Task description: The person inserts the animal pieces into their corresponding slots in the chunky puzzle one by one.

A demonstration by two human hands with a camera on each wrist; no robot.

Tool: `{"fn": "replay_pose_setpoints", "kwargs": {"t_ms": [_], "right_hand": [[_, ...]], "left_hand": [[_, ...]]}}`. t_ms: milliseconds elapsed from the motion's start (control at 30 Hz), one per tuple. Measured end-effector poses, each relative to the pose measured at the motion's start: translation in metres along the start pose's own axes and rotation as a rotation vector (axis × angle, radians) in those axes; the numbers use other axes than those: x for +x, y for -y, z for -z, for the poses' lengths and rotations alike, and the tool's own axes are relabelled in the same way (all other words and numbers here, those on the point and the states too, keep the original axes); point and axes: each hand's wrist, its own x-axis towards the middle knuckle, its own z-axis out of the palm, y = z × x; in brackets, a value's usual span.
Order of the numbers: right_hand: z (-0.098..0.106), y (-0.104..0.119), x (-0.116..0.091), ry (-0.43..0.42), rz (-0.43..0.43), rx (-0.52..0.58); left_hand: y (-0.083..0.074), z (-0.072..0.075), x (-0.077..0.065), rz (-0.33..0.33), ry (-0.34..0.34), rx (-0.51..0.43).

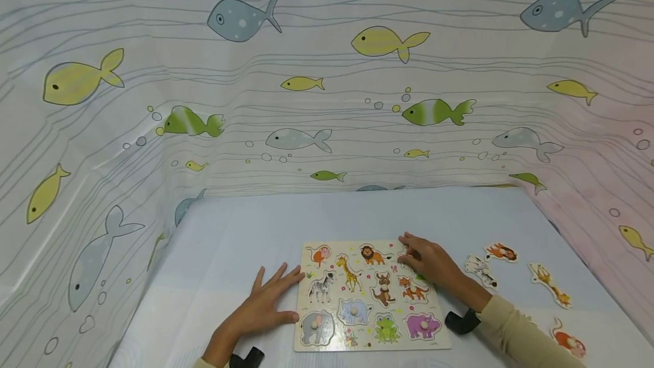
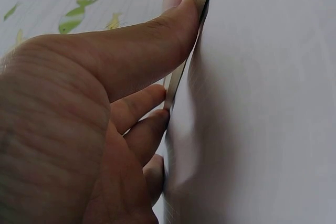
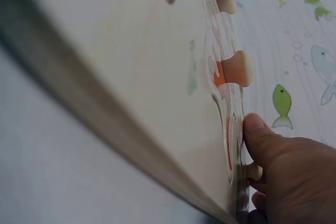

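Left hand point(image 1: 265, 302), fingers spread, touching puzzle board point(image 1: 398, 346), right hand point(image 1: 429, 263) at its far-right corner, fingers half-bent, can't tell hold, animal pieces point(image 1: 550, 285) toward table's point(image 1: 245, 226) right edge

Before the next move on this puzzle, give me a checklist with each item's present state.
1. Left hand against the board's left edge: ok, fingers and thumb touch it.
2. Right hand at the board's top-right corner: ok.
3. Slot under the right hand filled: cannot tell, the hand hides much of it.
4. Lion piece, zebra piece, giraffe piece and monkey piece placed: not ok, all lie on the table right of the board.
5. Hippo piece in its slot: ok.
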Motion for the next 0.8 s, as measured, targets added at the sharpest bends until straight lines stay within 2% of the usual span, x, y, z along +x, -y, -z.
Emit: {"fn": "replay_pose_setpoints", "kwargs": {"t_ms": [133, 300, 367, 567, 800], "right_hand": [[0.001, 0.000, -0.002, -0.025, 0.034, -0.021], [0.004, 0.004, 0.001, -0.090, 0.095, -0.067], [0.008, 0.009, 0.003, -0.113, 0.091, -0.059], [0.037, 0.024, -0.005, -0.131, -0.040, 0.010], [0.077, 0.025, -0.037, -0.225, -0.150, -0.040]], "left_hand": [[-0.002, 0.000, 0.002, 0.000, 0.006, -0.004], [-0.002, 0.001, -0.001, 0.040, 0.018, -0.008], [-0.002, 0.002, -0.003, 0.056, 0.020, -0.013], [-0.003, 0.003, 0.001, 0.056, 0.023, -0.026], [-0.003, 0.000, 0.002, 0.062, 0.038, -0.021]]}}
